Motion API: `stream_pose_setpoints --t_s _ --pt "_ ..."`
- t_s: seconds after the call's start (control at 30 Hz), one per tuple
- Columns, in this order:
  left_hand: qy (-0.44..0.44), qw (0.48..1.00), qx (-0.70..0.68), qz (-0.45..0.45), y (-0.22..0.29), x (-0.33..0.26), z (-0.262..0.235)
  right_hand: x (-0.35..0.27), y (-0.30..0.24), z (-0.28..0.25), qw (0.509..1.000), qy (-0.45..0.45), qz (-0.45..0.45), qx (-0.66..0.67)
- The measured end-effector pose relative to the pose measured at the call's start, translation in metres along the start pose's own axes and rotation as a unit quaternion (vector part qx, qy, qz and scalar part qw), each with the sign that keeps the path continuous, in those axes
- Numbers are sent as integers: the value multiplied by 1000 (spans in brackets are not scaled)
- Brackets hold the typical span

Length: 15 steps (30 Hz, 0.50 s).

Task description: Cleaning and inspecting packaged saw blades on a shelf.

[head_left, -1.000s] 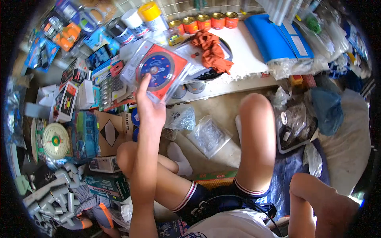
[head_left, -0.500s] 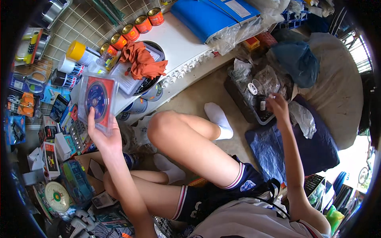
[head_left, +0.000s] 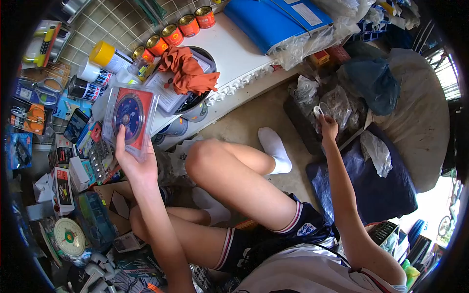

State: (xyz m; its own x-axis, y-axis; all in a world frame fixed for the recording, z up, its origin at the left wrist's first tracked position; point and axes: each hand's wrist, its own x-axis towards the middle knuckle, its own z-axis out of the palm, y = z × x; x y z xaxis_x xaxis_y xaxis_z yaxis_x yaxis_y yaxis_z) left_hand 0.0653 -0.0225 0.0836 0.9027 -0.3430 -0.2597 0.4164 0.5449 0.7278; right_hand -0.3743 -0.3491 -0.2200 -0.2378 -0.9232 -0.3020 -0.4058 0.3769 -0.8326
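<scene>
My left hand [head_left: 133, 161] holds up a clear plastic pack [head_left: 129, 118] with a blue round disc on a red card inside. It hangs in front of the white shelf [head_left: 234, 58]. My right hand [head_left: 327, 126] reaches far right into a dark tray of clear plastic bags [head_left: 337, 105]. Its fingers pinch a small white piece [head_left: 318, 110] there. My bare legs with white socks [head_left: 273, 146] are folded between both arms on the floor.
An orange cloth [head_left: 188, 73] lies on the shelf beside a row of red tins [head_left: 176, 31] and a blue folder [head_left: 273, 22]. Boxes and packaged goods [head_left: 63, 161] crowd the left. A small dial scale [head_left: 68, 238] sits low left. A dark blue bag [head_left: 376, 190] lies right.
The view has swung right. My left hand keeps the disc pack raised. My right hand stays in the tray of bags, fingers now closed on a small white piece.
</scene>
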Motion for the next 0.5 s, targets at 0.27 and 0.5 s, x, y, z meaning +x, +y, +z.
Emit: stream_pose_setpoints --t_s 0.27,0.5 --pt "-6 1000 -16 -1 16 -3 -7 -13 -10 -32 995 -14 28 90" --pt "1 1000 -18 -5 25 -11 -3 -101 -173 -64 967 -34 -201 155"
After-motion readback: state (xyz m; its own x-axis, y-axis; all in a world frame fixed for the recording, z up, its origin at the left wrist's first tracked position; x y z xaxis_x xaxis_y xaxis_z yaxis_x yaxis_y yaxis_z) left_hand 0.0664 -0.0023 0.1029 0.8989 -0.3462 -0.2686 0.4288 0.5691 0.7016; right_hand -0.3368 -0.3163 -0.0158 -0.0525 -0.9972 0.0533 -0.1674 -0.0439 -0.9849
